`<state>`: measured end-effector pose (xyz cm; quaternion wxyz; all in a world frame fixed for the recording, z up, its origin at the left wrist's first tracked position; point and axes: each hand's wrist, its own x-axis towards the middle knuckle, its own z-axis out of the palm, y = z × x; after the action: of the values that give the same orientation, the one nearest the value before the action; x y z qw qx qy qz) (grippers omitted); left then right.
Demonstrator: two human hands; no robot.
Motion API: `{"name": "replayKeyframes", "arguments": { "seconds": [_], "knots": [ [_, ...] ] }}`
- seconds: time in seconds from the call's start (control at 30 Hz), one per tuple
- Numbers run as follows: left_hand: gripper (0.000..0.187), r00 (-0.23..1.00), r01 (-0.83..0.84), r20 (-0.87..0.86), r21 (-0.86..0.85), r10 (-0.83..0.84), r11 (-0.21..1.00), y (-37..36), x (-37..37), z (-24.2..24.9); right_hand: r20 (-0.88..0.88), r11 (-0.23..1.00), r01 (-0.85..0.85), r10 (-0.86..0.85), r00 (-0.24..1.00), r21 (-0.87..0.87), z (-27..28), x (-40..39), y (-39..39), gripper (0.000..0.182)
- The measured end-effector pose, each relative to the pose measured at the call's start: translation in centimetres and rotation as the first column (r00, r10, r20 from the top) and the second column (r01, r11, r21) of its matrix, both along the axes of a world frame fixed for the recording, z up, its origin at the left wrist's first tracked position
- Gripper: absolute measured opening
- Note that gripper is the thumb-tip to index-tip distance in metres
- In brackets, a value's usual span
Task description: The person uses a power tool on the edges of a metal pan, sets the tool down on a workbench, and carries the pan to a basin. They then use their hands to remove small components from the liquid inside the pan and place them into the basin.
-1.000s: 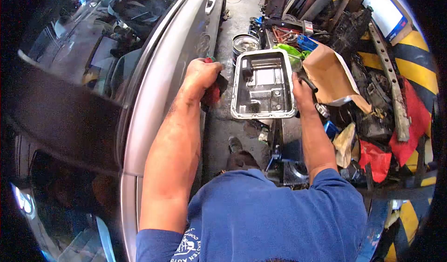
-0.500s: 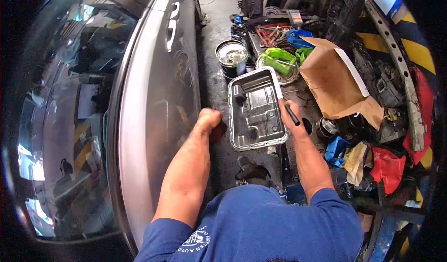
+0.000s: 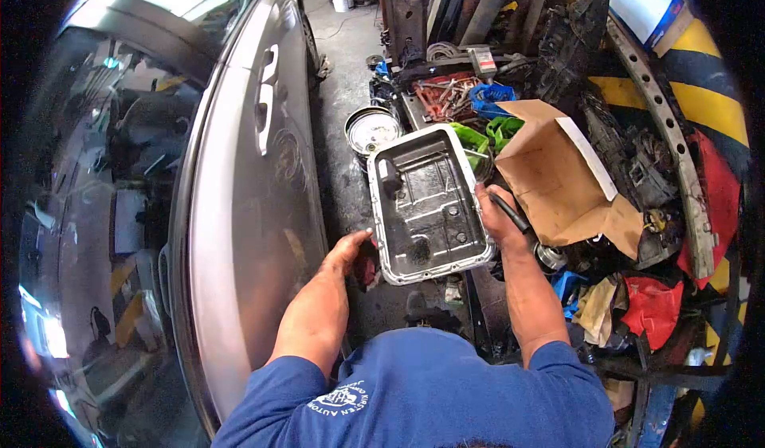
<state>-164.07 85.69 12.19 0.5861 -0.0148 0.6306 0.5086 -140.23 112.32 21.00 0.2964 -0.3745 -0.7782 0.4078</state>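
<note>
A metal oil pan (image 3: 430, 201), dark and wet-looking inside with a pale rim, is held up in front of me, open side facing me. My right hand (image 3: 498, 219) grips its right edge and also holds a tool with a black handle (image 3: 510, 211); the tool's working end is hidden. At the pan's lower left edge is my left hand (image 3: 347, 254), thumb by the rim and fingers closed around a dark red rag (image 3: 367, 266). Whether the left fingers also bear on the pan cannot be made out.
A silver car (image 3: 255, 185) stands close on my left. Beyond the pan is a round metal bucket (image 3: 373, 128). To the right lie an open cardboard box (image 3: 550, 177), a red cloth (image 3: 652, 311), a red tray of tools (image 3: 453, 93) and green plastic pieces (image 3: 502, 132).
The oil pan has moved nearer and slightly left in view. My left hand has come in to its lower left edge, and the view has tilted up a little.
</note>
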Motion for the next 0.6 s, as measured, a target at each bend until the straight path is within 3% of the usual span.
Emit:
{"name": "replayKeyframes", "arguments": {
  "seconds": [0.07, 0.17, 0.23, 0.27, 0.37, 0.43, 0.47, 0.57, 0.6],
  "knots": [
    [0.05, 0.978, -0.106, 0.196, 0.15, 0.076, 0.983, 1.1, 0.2, 1.5, -0.102, 0.993, -0.04, 0.029, 0.994, -0.11, 1.3, -1.9, 0.5, 0.044],
    [0.054, 0.941, -0.048, 0.32, 0.451, -0.112, 0.891, 1.9, -3.5, 0.1, -0.14, 0.989, -0.084, 0.066, 0.988, -0.12, 2.0, -4.7, 2.4, 0.046],
    [0.064, 0.968, -0.202, 0.235, 0.512, 0.091, 0.835, 4.3, -3.5, 0.6, -0.137, 0.988, -0.124, 0.111, 0.984, -0.093, 4.2, -7.3, 2.9, 0.047],
    [0.067, 0.948, -0.28, 0.261, 0.42, 0.18, 0.863, 5.1, -4.2, 2.5, -0.093, 0.991, -0.126, 0.122, 0.988, -0.038, 5.1, -8.9, 3.1, 0.047],
    [0.06, 0.996, -0.089, 0.036, 0.36, 0.082, 0.929, 7.3, -9.6, 1.7, -0.044, 0.989, -0.146, 0.146, 0.988, -0.003, 3.6, -13.6, 5.8, 0.045],
    [0.048, 0.996, -0.081, -0.011, 0.367, 0.092, 0.927, 9.1, -13.1, 2.5, -0.2, 0.988, -0.154, 0.153, 0.968, 0.012, 2.3, -17.3, 7.5, 0.041],
    [0.046, 0.996, -0.08, -0.01, 0.365, 0.09, 0.927, 9.7, -14.8, 2.5, -0.23, 0.989, -0.146, 0.138, 0.963, -0.015, 2.4, -19.2, 8.1, 0.039],
    [0.038, 0.996, -0.086, 0.009, 0.4, 0.09, 0.913, 12.0, -19.4, 2.8, 0.01, 0.98, -0.109, 0.112, 0.994, -0.166, 3.9, -23.1, 10.9, 0.049],
    [0.037, 0.995, -0.095, 0.013, 0.399, 0.098, 0.912, 12.6, -20.9, 2.6, -0.137, 0.962, -0.183, 0.158, 0.978, -0.201, 5.4, -24.3, 10.9, 0.042]
  ]
}}
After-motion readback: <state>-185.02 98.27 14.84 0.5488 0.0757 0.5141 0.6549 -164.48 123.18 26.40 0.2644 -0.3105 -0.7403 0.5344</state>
